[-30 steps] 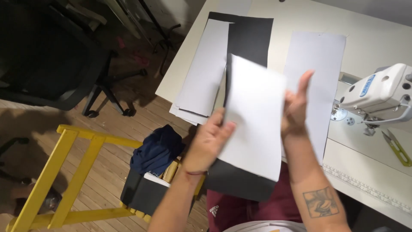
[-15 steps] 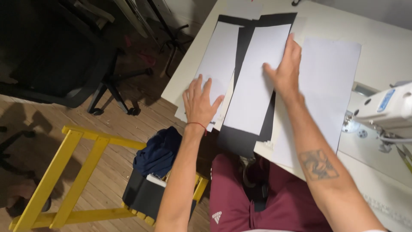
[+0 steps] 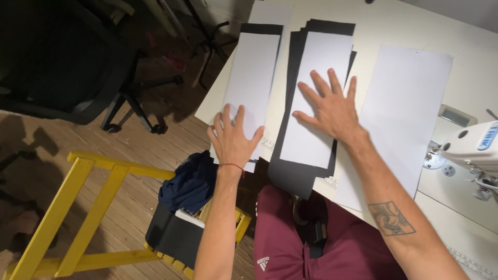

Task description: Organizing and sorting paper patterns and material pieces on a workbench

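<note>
Compared with half a second ago: now lying flat and squared on the black stack (image 3: 306, 179), the middle sheet (image 3: 314, 98), no longer being slid into place; sitting lower on that sheet, the right hand (image 3: 332, 106); resting nearer the table's (image 3: 467, 36) near-left corner, the left hand (image 3: 236, 137). A second ago, being held up in the air between both hands, that same kind of white sheet.

Pressing palm-down on the middle sheet, the right hand, with fingers spread wide and pointing far, pinching nothing. Pressing palm-down on the near end of the left sheet (image 3: 254, 78), the left hand, with fingers a little apart and also pointing far, gripping nothing.

Running from near to far, the long axis of both sheets, side by side, with a narrow gap of black between them. Extending away from the fingertips toward the far edge of the table, most of each sheet; lying under and behind the palms, only the near ends. Closer to the middle sheet, the right hand; closer to the left sheet, the left hand. Hanging slightly over the near table edge, the black stack, above the maroon shorts (image 3: 311, 249).

Lying to the right of the middle sheet and touched by neither hand, a wider white sheet (image 3: 404, 98). Standing further right, a white sewing machine (image 3: 474, 145). Standing on the wooden floor at the left, a yellow frame (image 3: 78, 207) and a dark bag (image 3: 192, 181) beside it.
</note>
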